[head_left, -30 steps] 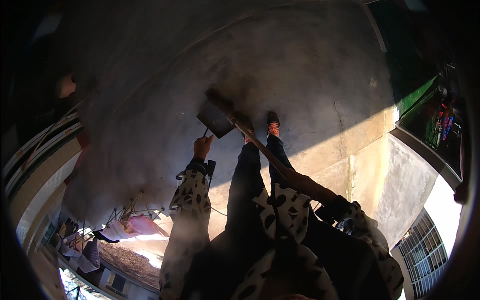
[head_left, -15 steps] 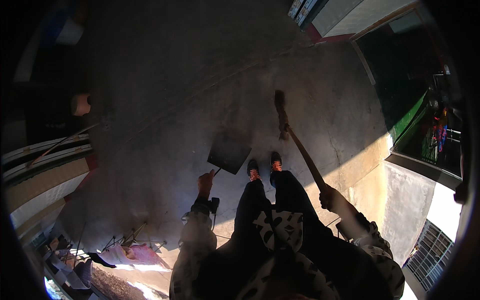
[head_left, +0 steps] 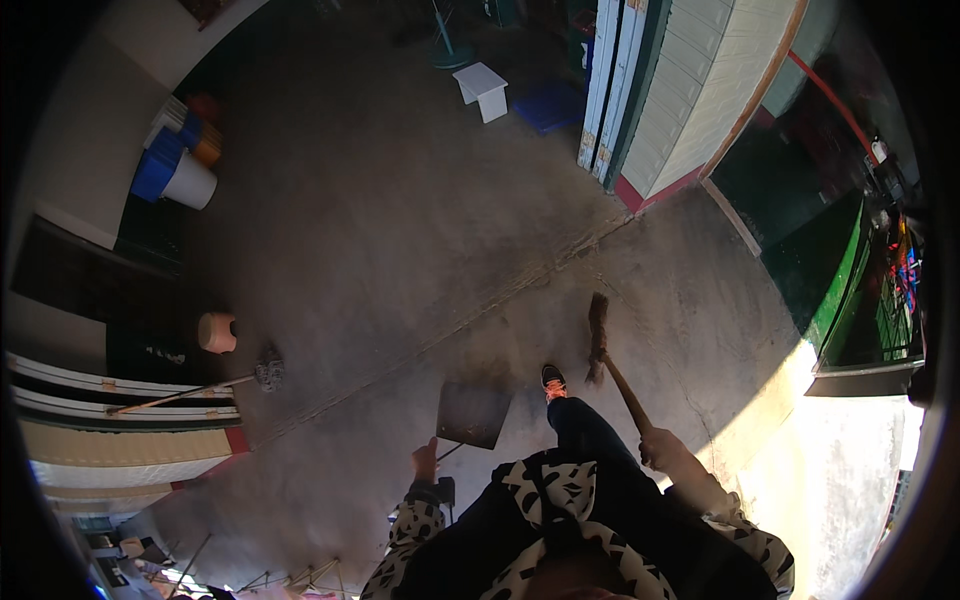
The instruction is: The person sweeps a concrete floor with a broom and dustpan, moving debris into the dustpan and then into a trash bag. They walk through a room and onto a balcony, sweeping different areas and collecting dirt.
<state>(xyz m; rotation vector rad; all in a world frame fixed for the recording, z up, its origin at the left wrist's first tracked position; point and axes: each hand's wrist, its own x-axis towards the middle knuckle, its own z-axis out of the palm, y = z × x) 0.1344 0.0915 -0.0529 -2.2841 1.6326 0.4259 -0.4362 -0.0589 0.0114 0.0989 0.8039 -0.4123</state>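
Open floor (head_left: 400,250) ahead, wall corner (head_left: 660,140) to right; left hand (head_left: 425,460) clasps dustpan (head_left: 474,413), right hand (head_left: 660,448) clasps broom (head_left: 598,325).

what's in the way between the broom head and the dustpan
The person's dark shoe with orange laces is between them, with the broom head to its right and the dustpan to its left. No other object shows in that gap.

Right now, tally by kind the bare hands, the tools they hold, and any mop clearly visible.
Bare hands: 2 (left hand, right hand)
Dark, flat dustpan: 1
Brown wooden-handled broom: 1
Grey wooden-handled string mop: 1
Total: 5
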